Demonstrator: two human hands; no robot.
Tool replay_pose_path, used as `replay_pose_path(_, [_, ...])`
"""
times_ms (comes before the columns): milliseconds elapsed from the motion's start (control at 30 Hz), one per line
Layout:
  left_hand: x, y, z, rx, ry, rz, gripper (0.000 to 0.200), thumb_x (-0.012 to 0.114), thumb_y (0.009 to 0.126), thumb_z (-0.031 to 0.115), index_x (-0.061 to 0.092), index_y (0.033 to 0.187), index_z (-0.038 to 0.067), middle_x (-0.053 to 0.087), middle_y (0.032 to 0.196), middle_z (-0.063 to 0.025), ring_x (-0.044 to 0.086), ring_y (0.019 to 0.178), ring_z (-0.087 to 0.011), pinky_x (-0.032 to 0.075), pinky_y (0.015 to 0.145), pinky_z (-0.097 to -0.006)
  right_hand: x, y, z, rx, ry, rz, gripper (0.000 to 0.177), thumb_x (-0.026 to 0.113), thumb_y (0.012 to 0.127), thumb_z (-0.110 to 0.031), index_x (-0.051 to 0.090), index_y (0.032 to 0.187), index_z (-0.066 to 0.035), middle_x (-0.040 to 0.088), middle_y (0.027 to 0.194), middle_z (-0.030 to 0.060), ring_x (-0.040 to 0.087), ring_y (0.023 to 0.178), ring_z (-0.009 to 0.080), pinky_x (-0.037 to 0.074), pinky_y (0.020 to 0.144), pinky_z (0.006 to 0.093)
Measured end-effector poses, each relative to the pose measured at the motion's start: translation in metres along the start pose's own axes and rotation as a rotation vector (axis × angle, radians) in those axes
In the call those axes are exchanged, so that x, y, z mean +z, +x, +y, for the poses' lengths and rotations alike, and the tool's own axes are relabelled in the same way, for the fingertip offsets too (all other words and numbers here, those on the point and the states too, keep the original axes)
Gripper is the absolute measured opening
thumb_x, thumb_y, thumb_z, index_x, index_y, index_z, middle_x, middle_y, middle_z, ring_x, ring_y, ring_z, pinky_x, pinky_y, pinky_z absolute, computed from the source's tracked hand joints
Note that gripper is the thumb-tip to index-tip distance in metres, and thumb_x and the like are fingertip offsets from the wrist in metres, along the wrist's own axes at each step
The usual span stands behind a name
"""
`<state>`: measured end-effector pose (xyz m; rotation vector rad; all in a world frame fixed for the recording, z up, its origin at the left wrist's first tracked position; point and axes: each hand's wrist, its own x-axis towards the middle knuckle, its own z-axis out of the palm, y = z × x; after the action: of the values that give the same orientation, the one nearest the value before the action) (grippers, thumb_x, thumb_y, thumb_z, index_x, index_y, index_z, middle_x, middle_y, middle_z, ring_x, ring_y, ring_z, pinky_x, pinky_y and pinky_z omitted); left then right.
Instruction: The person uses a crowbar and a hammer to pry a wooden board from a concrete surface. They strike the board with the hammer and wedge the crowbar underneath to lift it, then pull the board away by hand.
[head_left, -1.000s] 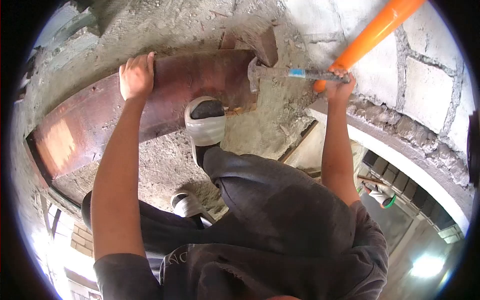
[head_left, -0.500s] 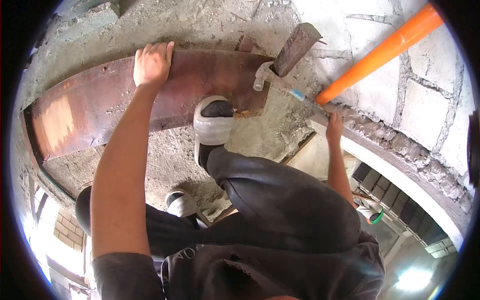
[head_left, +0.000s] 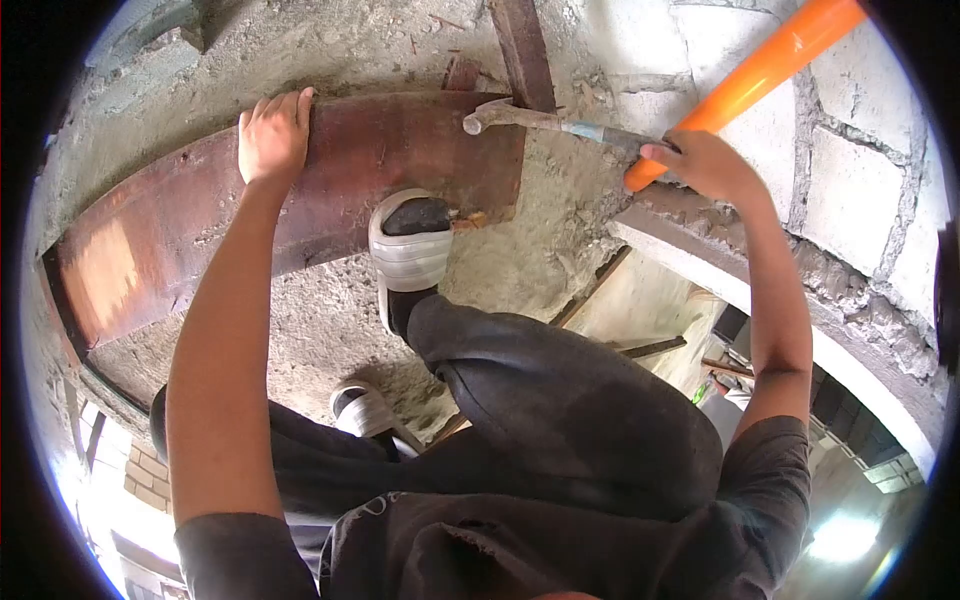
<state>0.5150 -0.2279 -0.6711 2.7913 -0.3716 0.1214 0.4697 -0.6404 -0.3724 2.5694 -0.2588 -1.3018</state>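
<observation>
Gripping a hammer (head_left: 540, 119) by its handle's end, the right hand (head_left: 705, 165) is closed around it; the tool lies crosswise, pointing left, its head over the right end of a long brown board (head_left: 400, 150), close beside a wood block (head_left: 525, 60). Farther left, the left hand (head_left: 272, 138) lies over the board's far edge, fingertips hidden, its grip impossible to judge. Whether hammer and block touch is unclear.

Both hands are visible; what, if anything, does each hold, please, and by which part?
The right hand holds a claw hammer by its handle; the left hand lies on the edge of the curved panel, grip unclear.
</observation>
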Motion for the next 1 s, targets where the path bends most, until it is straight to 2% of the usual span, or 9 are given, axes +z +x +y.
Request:
replay_pose_path(67, [0.0,0.0,-0.003,-0.015,0.035,-0.015,0.035,0.044,0.101,0.037,0.066,0.089,0.012,0.069,0.092,-0.0059,0.063,0.093,-0.0261,0.044,0.083,-0.041,0.05,-0.012,-0.001,0.1,0.111,0.008,0.062,0.046,0.093,-0.062,0.066,0.097,-0.003,0.066,0.077,0.0146,0.065,0.077,0.0306,0.048,0.073,0.0446])
replay_pose_path(100, [-0.002,0.001,-0.001,-0.025,0.026,-0.017,0.035,0.044,0.101,0.037,0.066,0.089,0.011,0.069,0.092,-0.0059,0.063,0.093,-0.0259,0.044,0.083,-0.0409,0.119,-0.008,0.022,-0.119,0.166,0.227,0.063,0.046,0.092,-0.065,0.067,0.105,-0.006,0.067,0.083,0.0156,0.065,0.082,0.0324,0.048,0.074,0.0459])
replay_pose_path(133, [-0.003,0.0,0.0,-0.033,0.015,-0.021,0.035,0.044,0.101,0.036,0.065,0.089,0.011,0.069,0.091,-0.0059,0.063,0.093,-0.0256,0.044,0.083,-0.0409,0.194,0.0,0.019,-0.03,0.463,0.256,0.066,0.047,0.09,-0.067,0.066,0.113,-0.008,0.067,0.087,0.0167,0.065,0.086,0.0343,0.048,0.076,0.0478])
replay_pose_path(200, [0.001,-0.006,0.0,-0.032,0.017,-0.026,0.035,0.045,0.101,0.036,0.066,0.089,0.011,0.069,0.091,-0.0059,0.063,0.092,-0.0253,0.044,0.083,-0.0408,0.279,0.017,-0.026,0.245,0.444,0.238,0.062,0.054,0.09,-0.061,0.058,0.111,-0.002,0.065,0.087,0.0231,0.064,0.084,0.0395,0.048,0.074,0.0494])
replay_pose_path(300, [-0.004,0.001,-0.003,-0.015,0.029,-0.04,0.034,0.045,0.101,0.036,0.065,0.092,0.01,0.069,0.093,-0.007,0.062,0.094,-0.0258,0.044,0.083,-0.0412,0.337,0.048,-0.08,0.25,0.691,0.261,0.064,0.054,0.091,-0.061,0.052,0.107,0.002,0.064,0.086,0.0254,0.064,0.084,0.0431,0.048,0.07,0.0501])
replay_pose_path(500, [-0.009,0.002,0.002,-0.029,0.014,-0.064,0.032,0.045,0.101,0.033,0.065,0.096,0.009,0.068,0.096,-0.0086,0.061,0.096,-0.0269,0.044,0.083,-0.0419,0.342,0.047,-0.103,0.251,0.761,0.347,0.065,0.056,0.089,-0.061,0.053,0.107,0.002,0.063,0.079,0.0233,0.064,0.08,0.0421,0.048,0.069,0.0487])
replay_pose_path(733, [-0.01,0.002,0.004,-0.04,-0.018,-0.059,0.033,0.045,0.101,0.034,0.065,0.094,0.008,0.068,0.095,-0.0088,0.061,0.095,-0.0273,0.043,0.084,-0.0418,0.319,0.007,-0.08,0.327,0.755,0.32,0.065,0.059,0.086,-0.063,0.056,0.103,0.0,0.062,0.074,0.0227,0.064,0.075,0.0427,0.047,0.066,0.0484])
replay_pose_path(800, [-0.009,0.002,0.004,-0.032,-0.029,-0.025,0.033,0.045,0.101,0.034,0.065,0.093,0.008,0.068,0.094,-0.0087,0.061,0.095,-0.0273,0.043,0.084,-0.0417,0.318,0.0,-0.073,0.287,0.658,0.434,0.068,0.056,0.089,-0.063,0.058,0.103,0.004,0.061,0.069,0.0224,0.063,0.068,0.0419,0.046,0.06,0.047])
replay_pose_path(1000, [-0.009,0.002,0.004,-0.049,-0.028,-0.017,0.036,0.045,0.101,0.036,0.066,0.089,0.009,0.069,0.091,-0.0079,0.062,0.092,-0.0256,0.043,0.085,-0.0401,0.309,-0.009,-0.059,0.18,0.746,0.51,0.064,0.055,0.088,-0.064,0.058,0.092,0.0,0.058,0.067,0.0216,0.062,0.067,0.0419,0.046,0.061,0.0465])
